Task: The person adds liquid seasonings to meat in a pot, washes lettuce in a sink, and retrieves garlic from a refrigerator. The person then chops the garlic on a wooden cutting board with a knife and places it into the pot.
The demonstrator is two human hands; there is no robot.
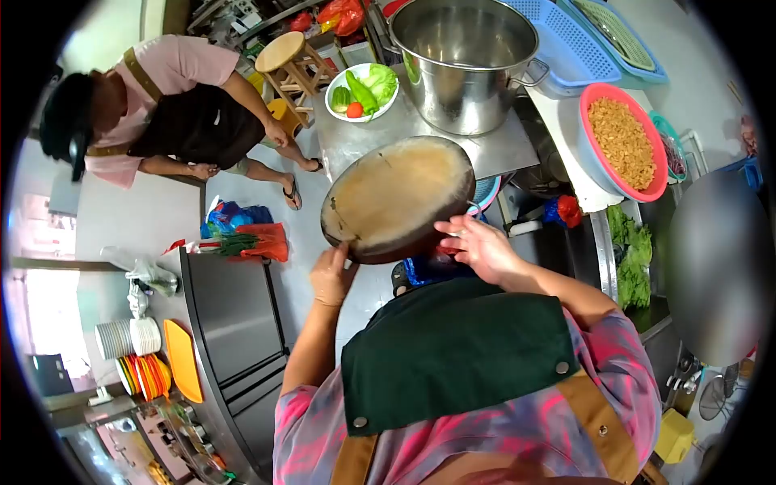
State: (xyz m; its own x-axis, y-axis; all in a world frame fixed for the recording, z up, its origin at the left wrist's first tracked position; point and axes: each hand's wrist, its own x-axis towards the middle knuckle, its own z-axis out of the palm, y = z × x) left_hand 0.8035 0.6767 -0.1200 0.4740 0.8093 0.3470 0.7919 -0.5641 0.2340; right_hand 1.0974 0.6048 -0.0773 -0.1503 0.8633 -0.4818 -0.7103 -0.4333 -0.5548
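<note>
A thick round wooden chopping board is tilted in front of me, its pale worn face showing and its dark rim toward my body. My left hand grips the near left edge, fingers closed on the rim. At the near right side, my right hand has its fingers spread, the tips at or just touching the board's edge. Behind the board stands a steel table with a white bowl of green peppers, a tomato and lettuce. Whether the board touches the table is hidden.
A large steel pot stands on the table. To the right are a pink-rimmed basin of orange-brown food, blue baskets and leafy greens. Another person stands at the left. A steel counter holds plates and an orange tray.
</note>
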